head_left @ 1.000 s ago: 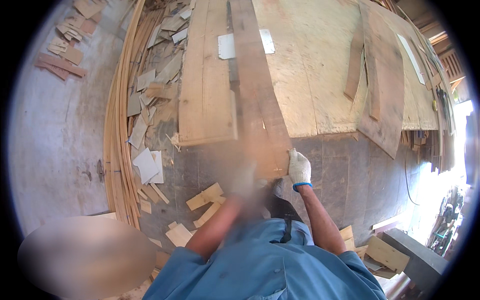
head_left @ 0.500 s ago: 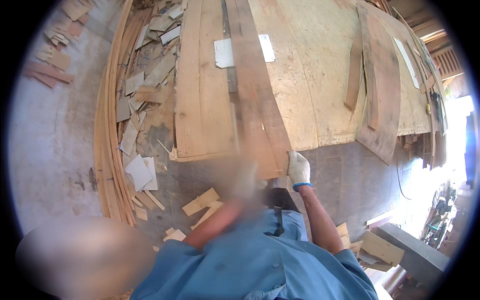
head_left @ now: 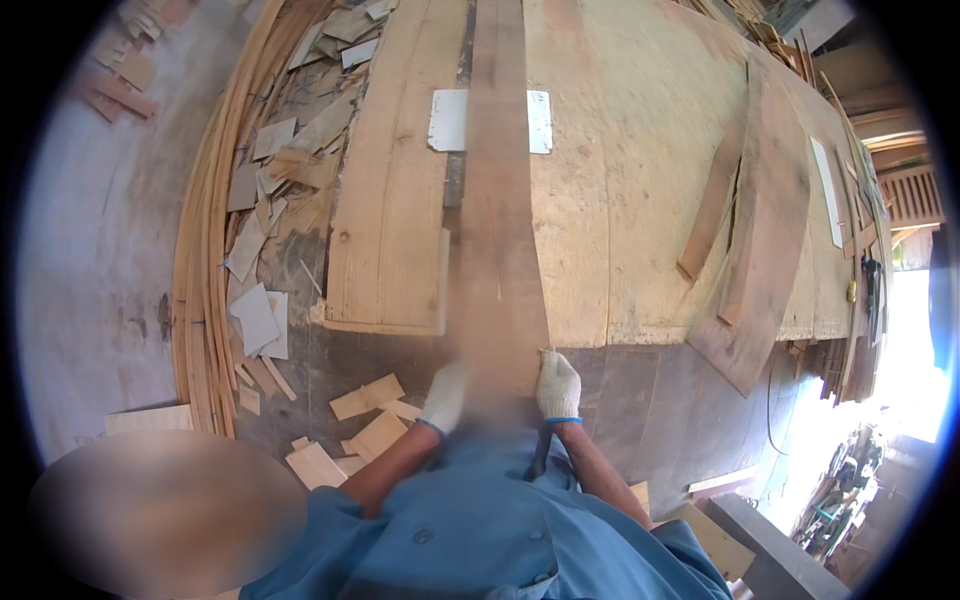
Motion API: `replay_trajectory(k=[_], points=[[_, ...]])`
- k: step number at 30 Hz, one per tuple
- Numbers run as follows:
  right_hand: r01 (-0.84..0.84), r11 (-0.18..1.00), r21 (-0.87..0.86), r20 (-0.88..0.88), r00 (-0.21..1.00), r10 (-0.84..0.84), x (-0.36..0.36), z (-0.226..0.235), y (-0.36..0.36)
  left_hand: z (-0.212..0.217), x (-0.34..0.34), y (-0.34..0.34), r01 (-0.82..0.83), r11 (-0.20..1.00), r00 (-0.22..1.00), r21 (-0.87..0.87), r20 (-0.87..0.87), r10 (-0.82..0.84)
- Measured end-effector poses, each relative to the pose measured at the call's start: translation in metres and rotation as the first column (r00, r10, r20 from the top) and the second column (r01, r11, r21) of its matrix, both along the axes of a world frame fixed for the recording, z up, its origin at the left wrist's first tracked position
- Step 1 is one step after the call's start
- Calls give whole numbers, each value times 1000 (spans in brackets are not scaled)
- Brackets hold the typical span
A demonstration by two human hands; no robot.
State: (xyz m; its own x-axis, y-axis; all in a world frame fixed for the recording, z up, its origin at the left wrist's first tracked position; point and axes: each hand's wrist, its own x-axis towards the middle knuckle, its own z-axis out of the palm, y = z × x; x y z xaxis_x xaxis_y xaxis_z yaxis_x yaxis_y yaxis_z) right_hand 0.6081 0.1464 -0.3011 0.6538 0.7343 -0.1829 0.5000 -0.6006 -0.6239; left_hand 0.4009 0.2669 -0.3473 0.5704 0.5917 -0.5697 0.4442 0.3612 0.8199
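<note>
A: While both hands flank the board (head_left: 500, 200), what are the fingers doing?

B: The right hand (head_left: 559, 385) has its fingers curled on the board's right edge, close to the near end. The left hand (head_left: 443, 398) is at the left edge, but its fingers blur away, so I cannot tell whether they grip. Both wear white knit gloves (head_left: 562, 400) trimmed in blue.

A: And the board's edges?

B: Long, flat and brown, it runs from just before the blue shirt (head_left: 460, 520) away over the bench (head_left: 640, 200). Its near end, blurred, juts past the bench edge over dark floor (head_left: 650, 400). A white sheet (head_left: 447, 120) pokes out on both sides beneath it.

A: Room around it?

B: On its right, pale, worn wood stretches to some slanting brown planks (head_left: 770, 220). On its left lies a pale panel (head_left: 385, 200), with flat offcuts (head_left: 365, 396) and slim slats (head_left: 205, 280) farther out.
</note>
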Motion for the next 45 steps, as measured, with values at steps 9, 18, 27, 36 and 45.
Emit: replay_trajectory(k=[9,18,27,36,45], points=[[72,997,-42,-81,994,-75,-20,16,-18,-2,-11,-24,-78,994,996,-76,-40,76],[53,998,16,46,997,-54,-73,31,-68,-21,-62,-82,-72,997,997,-16,10,72],[-20,990,-142,108,994,36,-121,25,-127,18,-103,-135,-65,997,996,-39,54,67],[-70,998,2,247,967,67,-110,21,-101,-36,-94,-110,-75,976,981,206,193,35],[-76,996,-55,228,970,86,-80,11,-69,-28,-66,-73,-95,994,991,-46,90,99]])
